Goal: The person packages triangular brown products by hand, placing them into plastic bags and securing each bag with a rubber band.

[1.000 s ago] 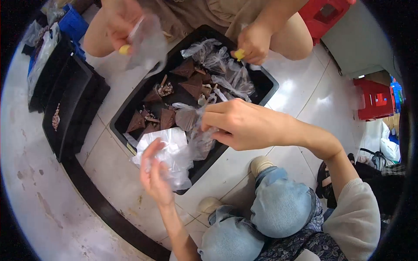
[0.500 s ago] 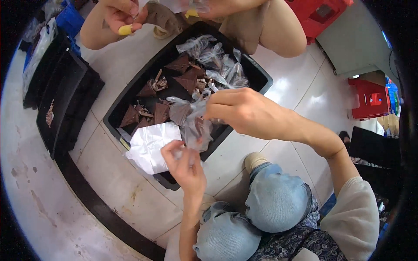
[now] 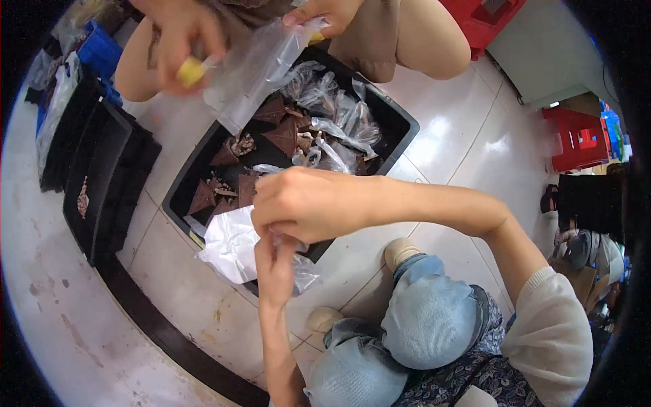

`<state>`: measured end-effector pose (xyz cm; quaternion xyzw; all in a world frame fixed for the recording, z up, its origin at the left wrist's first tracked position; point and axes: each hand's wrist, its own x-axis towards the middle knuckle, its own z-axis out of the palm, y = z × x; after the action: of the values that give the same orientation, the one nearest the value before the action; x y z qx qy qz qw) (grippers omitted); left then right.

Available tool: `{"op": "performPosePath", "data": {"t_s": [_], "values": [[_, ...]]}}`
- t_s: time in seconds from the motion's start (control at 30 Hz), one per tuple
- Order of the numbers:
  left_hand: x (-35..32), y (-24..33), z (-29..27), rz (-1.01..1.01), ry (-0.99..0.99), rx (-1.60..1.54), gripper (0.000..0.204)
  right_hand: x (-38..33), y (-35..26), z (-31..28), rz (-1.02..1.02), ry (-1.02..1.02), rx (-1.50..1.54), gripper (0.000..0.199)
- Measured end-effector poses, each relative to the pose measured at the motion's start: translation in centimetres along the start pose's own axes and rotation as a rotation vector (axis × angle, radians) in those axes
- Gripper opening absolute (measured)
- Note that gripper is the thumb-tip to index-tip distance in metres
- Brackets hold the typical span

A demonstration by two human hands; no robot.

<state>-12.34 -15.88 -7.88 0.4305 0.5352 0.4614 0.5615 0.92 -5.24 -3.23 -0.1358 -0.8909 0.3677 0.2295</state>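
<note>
My right hand (image 3: 298, 203) reaches across the near side of a black tray (image 3: 407, 136), its fingers curled closed over my left hand (image 3: 274, 261). A crumpled clear plastic bag (image 3: 306, 275) is gripped where the two hands meet, and its loose end sticks out beside my left hand. The right hand hides most of my left fingertips and the bag's upper part. Beside my hands, a creased white sheet (image 3: 229, 245) lies over the tray's near left corner. In the tray are brown pyramid-shaped pieces (image 3: 281, 136), small sticks and crumbly bits, and several knotted clear bags (image 3: 352, 115).
Across the tray, another person holds a flat clear bag (image 3: 261, 74); yellow covers a fingertip of their blurred hand (image 3: 180, 64). Stacked black trays (image 3: 112, 183) stand at left. A red stool (image 3: 576, 139) and grey cabinet (image 3: 549, 54) are at right. My denim-covered knees (image 3: 430, 312) are close below.
My right hand has moved left from above the tray to meet my left hand. The bag has come nearer to me. The other person has spread a clear bag over the tray's far edge.
</note>
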Motion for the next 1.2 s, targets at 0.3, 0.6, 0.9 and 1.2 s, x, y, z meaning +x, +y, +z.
{"op": "performPosePath", "data": {"t_s": [0.3,0.6,0.9,1.2], "values": [[0.8,-0.1,-1.2,-0.135,0.059,-0.038,0.028,-2.7,1.3,2.1,0.152,0.179,-0.016,0.016],[0.2,-0.7,-3.7,-0.018,-0.019,0.137,0.018,-2.3,2.8,4.6,0.186,0.478,0.544,0.024],[0.4,-3.6,-2.3,0.785,0.599,0.752,0.026,-2.3,3.3,6.8,0.664,0.038,0.602,0.024],[0.6,-4.6,-3.4,0.875,0.423,0.859,0.034,-1.7,5.3,7.7,0.269,0.545,0.015,0.011]]}}
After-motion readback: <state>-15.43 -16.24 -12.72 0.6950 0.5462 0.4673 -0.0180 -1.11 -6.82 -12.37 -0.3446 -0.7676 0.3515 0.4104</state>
